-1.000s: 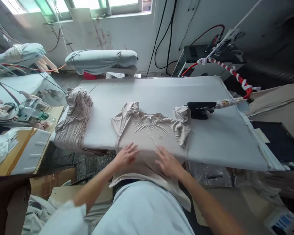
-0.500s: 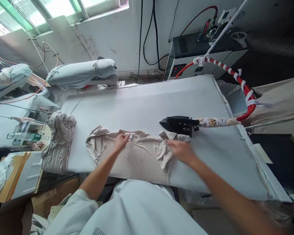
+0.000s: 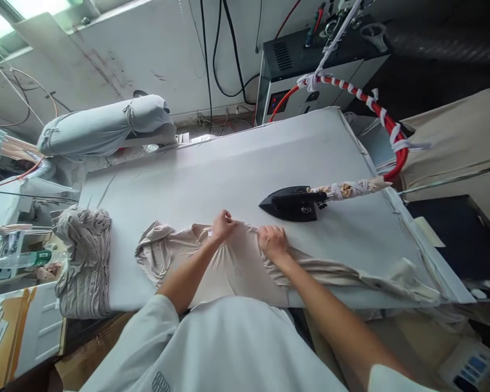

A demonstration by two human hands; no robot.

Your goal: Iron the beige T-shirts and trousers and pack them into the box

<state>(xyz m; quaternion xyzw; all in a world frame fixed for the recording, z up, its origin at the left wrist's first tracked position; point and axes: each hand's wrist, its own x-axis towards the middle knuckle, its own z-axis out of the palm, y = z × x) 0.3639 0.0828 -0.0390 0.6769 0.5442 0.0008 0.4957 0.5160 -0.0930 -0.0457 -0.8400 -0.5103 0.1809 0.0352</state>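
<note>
A pale beige knit T-shirt (image 3: 237, 272) shows plain fabric with a small, faint, darker mark on its front. Beside it, a heap of gathered greyish-beige cloth (image 3: 84, 264) looks streaked with darker folds. The padded ironing table (image 3: 212, 163) is pale grey. A glossy black steam iron (image 3: 289, 204) leads into a tube wrapped in cream and tan cloth (image 3: 351, 189). A red hose bound with white tape (image 3: 396, 136) appears striped red and white. A cloth-covered pale blue-grey pressing roll (image 3: 106, 125) sits beyond the table, and thin black cables (image 3: 228, 54) cross the off-white wall (image 3: 134, 54).
</note>
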